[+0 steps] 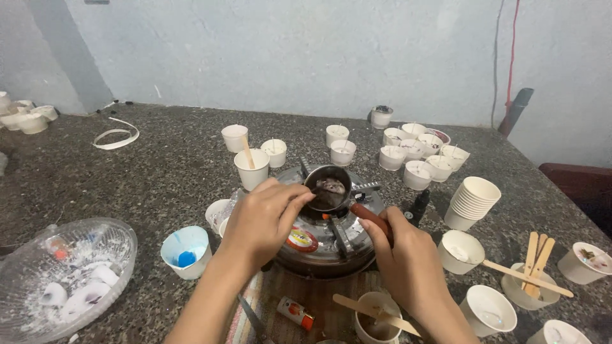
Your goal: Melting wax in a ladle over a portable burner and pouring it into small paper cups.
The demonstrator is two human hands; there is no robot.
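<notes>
In the head view, the right hand [408, 255] grips the red handle [371, 218] of a small metal pot [328, 188] that sits on a round gas stove [325, 236]. The left hand [264, 220] pinches something over the pot's rim. The dark lumps inside look only partly melted. Many white paper cups [417, 156] behind already have wicks, and a nested cup stack [475, 200] waits unused on the rough speckled stone table [159, 165].

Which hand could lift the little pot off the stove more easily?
Probably the right hand: it already grips the small pot's red handle. The left hand only has fingertips at the pot rim above the stove.
</notes>
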